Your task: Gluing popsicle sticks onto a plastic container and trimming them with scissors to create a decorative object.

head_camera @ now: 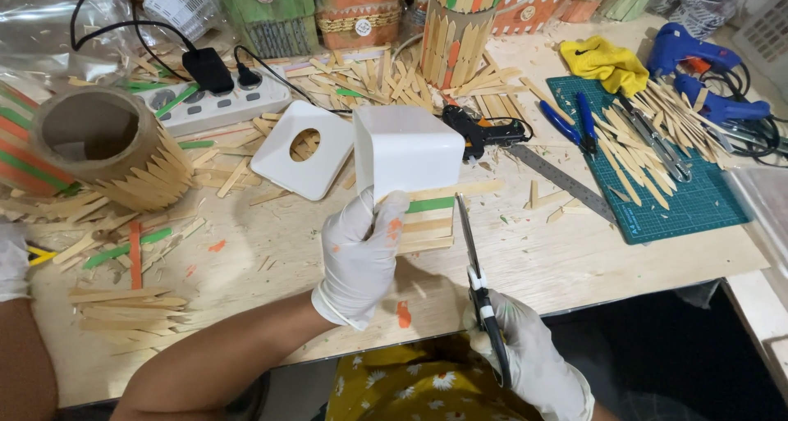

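White square plastic box point(408, 160) with flat wooden sticks glued on stands on the wooden table point(271, 273), looking light and stiff, gripped by the gloved left hand point(361, 253), while the right hand point(525, 351) clamps black-handled scissors point(476, 277).

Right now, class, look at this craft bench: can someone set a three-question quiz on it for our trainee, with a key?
1. True or false: the left hand grips the white box.
2. What does the right hand hold: (a) glue gun, (b) scissors, (c) ruler?
3. What colour is the cutting mat?

Key:
1. True; sticks are fixed to the box's side.
2. (b), the scissors, blades pointing at the sticks.
3. Green.
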